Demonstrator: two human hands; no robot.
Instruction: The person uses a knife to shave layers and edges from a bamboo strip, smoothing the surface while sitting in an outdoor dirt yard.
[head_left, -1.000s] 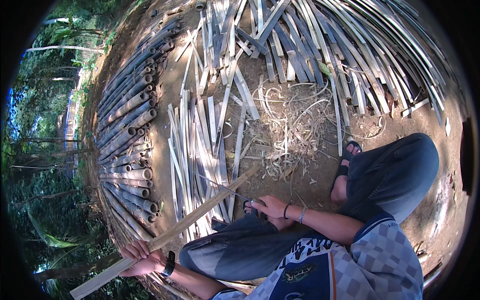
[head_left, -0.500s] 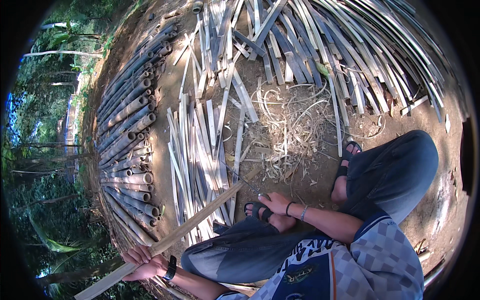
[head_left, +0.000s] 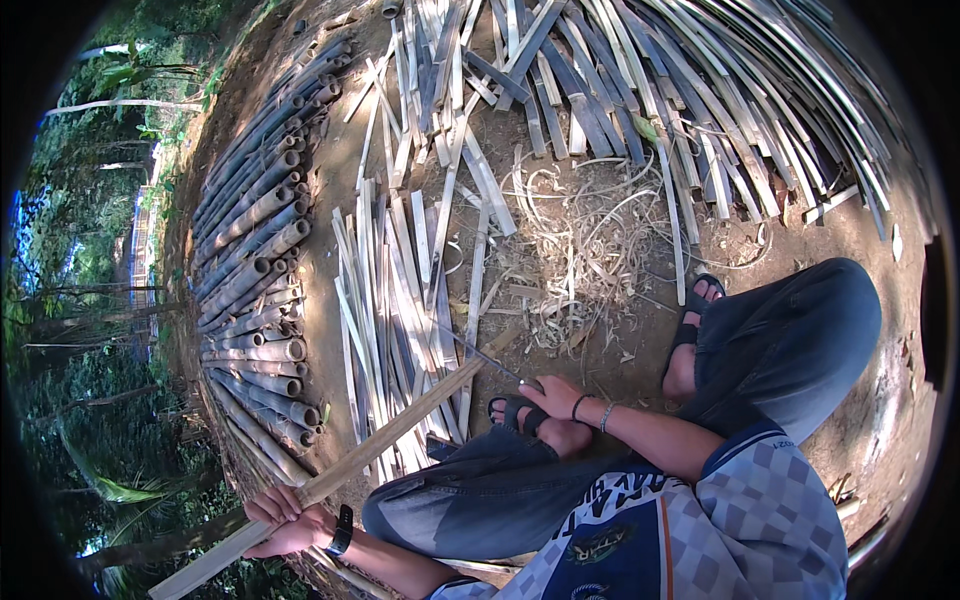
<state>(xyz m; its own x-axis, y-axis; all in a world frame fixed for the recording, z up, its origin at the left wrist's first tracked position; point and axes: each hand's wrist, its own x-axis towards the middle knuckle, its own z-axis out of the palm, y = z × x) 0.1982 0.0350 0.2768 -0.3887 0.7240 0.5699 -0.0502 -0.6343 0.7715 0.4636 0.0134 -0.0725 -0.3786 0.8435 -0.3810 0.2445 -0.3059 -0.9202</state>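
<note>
A long bamboo slat (head_left: pixel 390 432) runs slantwise from the lower left toward the middle of the view. My left hand (head_left: pixel 298 528) is closed around its lower part, and a short end sticks out past the wrist. In my right hand (head_left: pixel 556 398) I grip the handle of a knife, in front of my sandalled foot. The thin dark knife blade (head_left: pixel 492 361) points up and left, crossing the slat near its far end. From this view I cannot tell how deep the edge sits in the bamboo.
Just beyond the slat lies a pile of split bamboo strips (head_left: pixel 400 270). Curled shavings (head_left: pixel 575 260) cover the dirt ahead. More slats (head_left: pixel 690 110) spread across the far right. Whole bamboo poles (head_left: pixel 255 220) are stacked at left, with trees behind them.
My right hand and the knife have shifted very slightly. The left hand keeps its hold on the slat, almost unmoved.
</note>
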